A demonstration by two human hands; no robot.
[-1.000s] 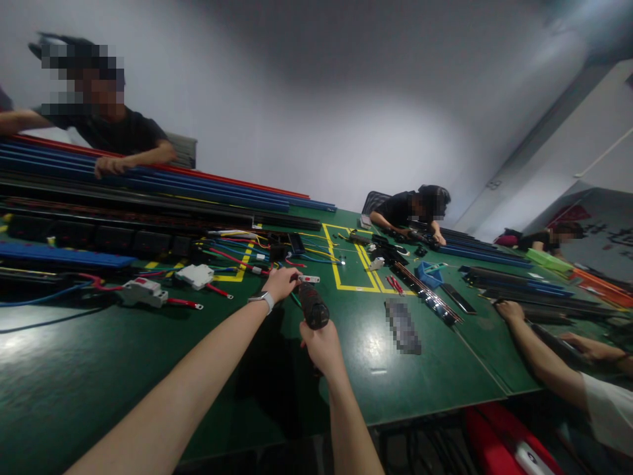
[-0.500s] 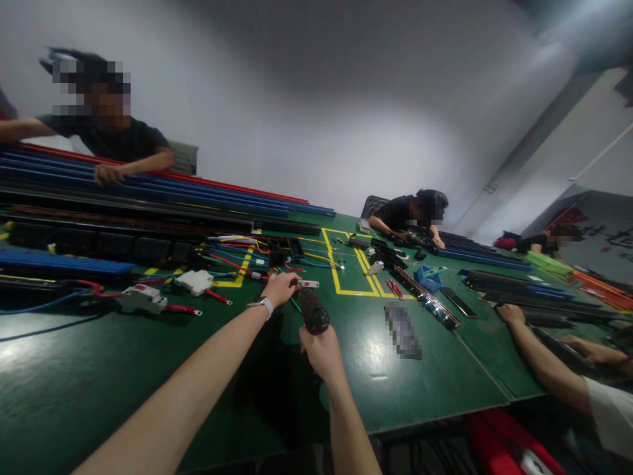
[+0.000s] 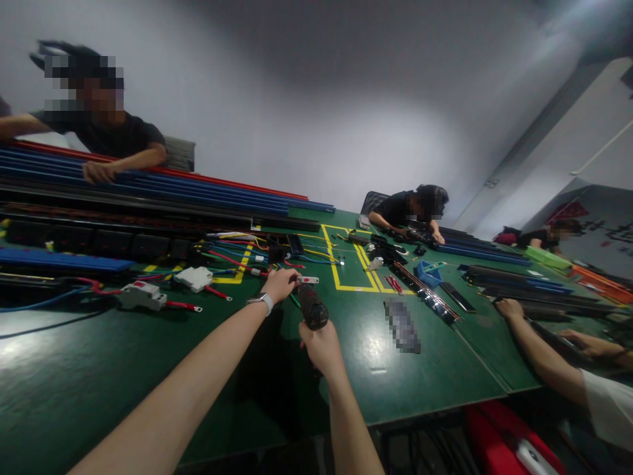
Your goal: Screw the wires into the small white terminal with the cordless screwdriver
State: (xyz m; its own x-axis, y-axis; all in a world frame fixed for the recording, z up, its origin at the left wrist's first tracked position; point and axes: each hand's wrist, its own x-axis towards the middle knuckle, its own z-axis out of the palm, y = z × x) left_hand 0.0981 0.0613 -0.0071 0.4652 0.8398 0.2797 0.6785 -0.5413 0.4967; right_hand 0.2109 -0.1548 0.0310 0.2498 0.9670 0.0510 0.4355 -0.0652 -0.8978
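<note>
In my right hand (image 3: 321, 346) is a dark power screwdriver (image 3: 313, 310), gripped by its handle, its front end pointing away from me. Just past its tip, a small white circuit breaker (image 3: 310, 280) lies mostly hidden behind the tool and my fingers. My left hand (image 3: 281, 285), with a watch on the wrist, has its fingers closed on the breaker's left side. A green wire (image 3: 295, 301) runs beside the tool. To the left, two more white breakers, one nearer (image 3: 143, 296) and one farther (image 3: 194, 280), rest on the table with red leads ending in metal lugs.
Blue and red rails (image 3: 198, 188) stretch along the far left of the green table (image 3: 208, 396), beside a co-worker. A blurred flat panel (image 3: 403, 326), a blue bin (image 3: 428, 274) and a copper-striped bar (image 3: 425, 293) lie right. Another person's hand (image 3: 509, 309) works at the far right.
The view has shifted slightly. Both my hands keep nearly the same place at the breaker, with the screwdriver still against or close to it.
</note>
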